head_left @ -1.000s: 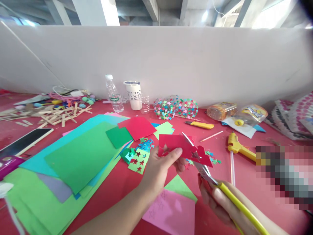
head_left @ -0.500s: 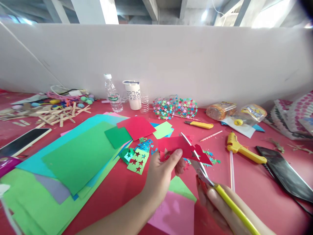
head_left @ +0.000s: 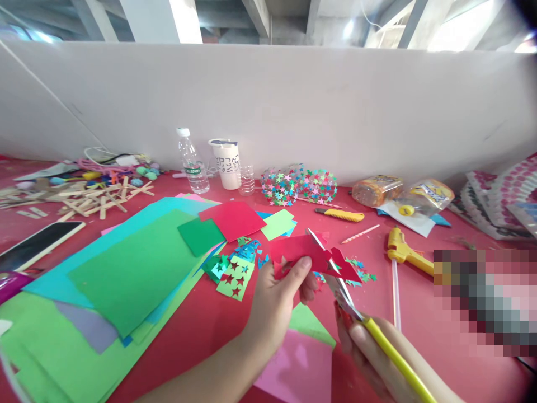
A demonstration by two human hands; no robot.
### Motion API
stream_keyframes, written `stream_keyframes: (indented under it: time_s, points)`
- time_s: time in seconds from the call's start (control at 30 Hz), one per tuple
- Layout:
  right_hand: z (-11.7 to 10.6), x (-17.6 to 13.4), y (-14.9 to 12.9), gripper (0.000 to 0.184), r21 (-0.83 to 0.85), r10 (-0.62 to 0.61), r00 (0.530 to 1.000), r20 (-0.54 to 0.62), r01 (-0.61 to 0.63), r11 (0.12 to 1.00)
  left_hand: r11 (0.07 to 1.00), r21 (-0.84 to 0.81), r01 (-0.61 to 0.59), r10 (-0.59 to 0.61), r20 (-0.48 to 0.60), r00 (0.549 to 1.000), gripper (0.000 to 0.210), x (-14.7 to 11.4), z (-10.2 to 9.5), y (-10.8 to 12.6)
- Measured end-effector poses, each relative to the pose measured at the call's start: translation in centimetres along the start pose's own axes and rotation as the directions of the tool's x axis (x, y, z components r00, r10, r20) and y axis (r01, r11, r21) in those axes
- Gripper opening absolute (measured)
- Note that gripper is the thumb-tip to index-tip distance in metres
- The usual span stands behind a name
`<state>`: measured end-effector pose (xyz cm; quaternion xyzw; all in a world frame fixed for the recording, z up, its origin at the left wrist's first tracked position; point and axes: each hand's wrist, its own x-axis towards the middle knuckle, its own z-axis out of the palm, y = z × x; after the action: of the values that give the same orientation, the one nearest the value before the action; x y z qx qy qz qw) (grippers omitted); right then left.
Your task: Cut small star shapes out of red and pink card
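Note:
My left hand (head_left: 282,296) pinches a piece of red paper (head_left: 296,247) between thumb and fingers, above the table. My right hand (head_left: 369,350) is closed round the yellow handle of a pair of scissors (head_left: 348,298). The parted blades lie across the right part of the paper, with a cut-edged section (head_left: 346,267) beyond them. Under the hands are a pink sheet (head_left: 300,364) and a green sheet (head_left: 309,323). Small star cut-outs (head_left: 364,272) lie behind the blades. Left of my left hand rests a light green piece (head_left: 237,280) with star-shaped holes.
Coloured sheets (head_left: 138,268) spread over the left side of the red table. A yellow utility knife (head_left: 342,214) and a yellow glue gun (head_left: 403,246) lie to the right. A water bottle (head_left: 193,165), a white cup (head_left: 226,162) and star-covered shapes (head_left: 300,184) stand by the white partition (head_left: 268,101).
The view has shifted very slightly. My hands, the red paper and the scissors keep nearly the same pose. A pixelated patch now covers the dark object at right.

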<state>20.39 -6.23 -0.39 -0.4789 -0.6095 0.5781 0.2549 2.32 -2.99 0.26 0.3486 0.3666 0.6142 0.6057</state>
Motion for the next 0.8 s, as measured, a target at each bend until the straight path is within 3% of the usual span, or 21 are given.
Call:
stream_keyframes:
  time_s: [0.23,0.43,0.67,0.8]
  points:
    - [-0.5,-0.2,-1.0,0.066,-0.026,0.007,1.000,-0.029,-0.007,1.000,1.000,-0.023,0.007,-0.007,-0.002,1.000,0.026,0.2,-0.1,-0.1]
    - [-0.2,-0.5,-0.9,0.068,-0.104,0.011,0.989,-0.148,-0.027,0.994,0.997,-0.061,0.049,-0.052,-0.061,0.997,0.025,0.9,-0.6,0.7]
    - [0.2,-0.1,-0.2,0.069,-0.170,0.069,0.983,-0.173,-0.098,0.981,0.974,-0.218,0.054,-0.088,-0.149,0.985,0.019,1.8,-0.7,1.6]
    - [0.3,0.2,0.0,0.070,-0.153,0.133,0.977,-0.164,-0.158,0.976,0.975,-0.191,0.116,-0.123,-0.025,0.992,0.021,1.9,-0.5,1.8]
